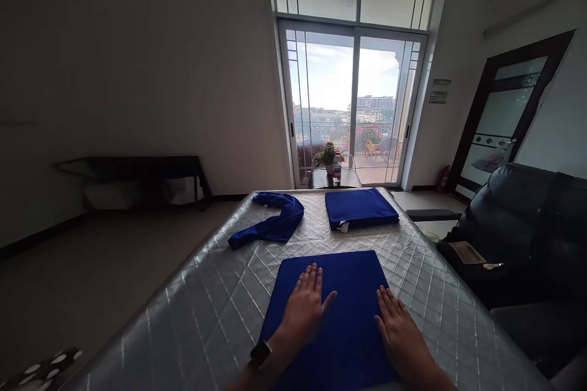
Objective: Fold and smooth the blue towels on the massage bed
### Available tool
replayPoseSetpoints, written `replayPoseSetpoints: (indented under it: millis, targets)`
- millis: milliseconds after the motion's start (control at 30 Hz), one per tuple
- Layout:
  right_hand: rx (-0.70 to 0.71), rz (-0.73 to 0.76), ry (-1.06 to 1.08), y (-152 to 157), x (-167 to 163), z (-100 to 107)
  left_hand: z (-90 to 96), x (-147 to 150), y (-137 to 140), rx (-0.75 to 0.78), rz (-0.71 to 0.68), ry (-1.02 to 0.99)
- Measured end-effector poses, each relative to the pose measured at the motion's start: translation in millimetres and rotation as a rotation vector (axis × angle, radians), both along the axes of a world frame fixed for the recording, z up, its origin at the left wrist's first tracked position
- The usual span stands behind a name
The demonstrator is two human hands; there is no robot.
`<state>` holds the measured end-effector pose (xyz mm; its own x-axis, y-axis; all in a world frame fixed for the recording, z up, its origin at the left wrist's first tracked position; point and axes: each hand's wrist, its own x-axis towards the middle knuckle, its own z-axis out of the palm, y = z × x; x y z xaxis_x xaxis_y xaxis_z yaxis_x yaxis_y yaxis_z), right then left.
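A folded blue cloth lies flat on the silver quilted table cover right in front of me. My left hand rests palm down on the cloth's left half, fingers spread; a dark watch is on that wrist. My right hand lies flat along the cloth's right edge. Neither hand grips anything. Farther back sit a neatly folded blue cloth stack and, to its left, a crumpled blue cloth.
A black leather sofa stands close to the table's right side. Beyond the table's far end is a small dark table with a plant and bottle before glass balcony doors. A low dark bench lines the left wall.
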<state>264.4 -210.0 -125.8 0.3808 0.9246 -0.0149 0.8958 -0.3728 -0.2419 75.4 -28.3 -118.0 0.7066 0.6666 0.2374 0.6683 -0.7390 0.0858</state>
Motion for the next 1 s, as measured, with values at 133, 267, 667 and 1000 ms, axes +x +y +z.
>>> replayPoseSetpoints:
  millis: [133,267,667,1000]
  targets:
    - [-0.009,0.021,-0.008,1,3,0,-4.3,63,-59,-0.063,-0.345,-0.073]
    - [-0.032,0.031,-0.014,1,4,0,-12.6,81,-82,-0.129,-0.451,-0.092]
    - [0.014,0.019,0.047,-1,1,2,-58.8,-83,-11,-0.029,-0.081,-0.022]
    - [-0.036,0.033,-0.006,-8,-3,18,-65.5,-124,-12,-0.045,0.061,-0.017]
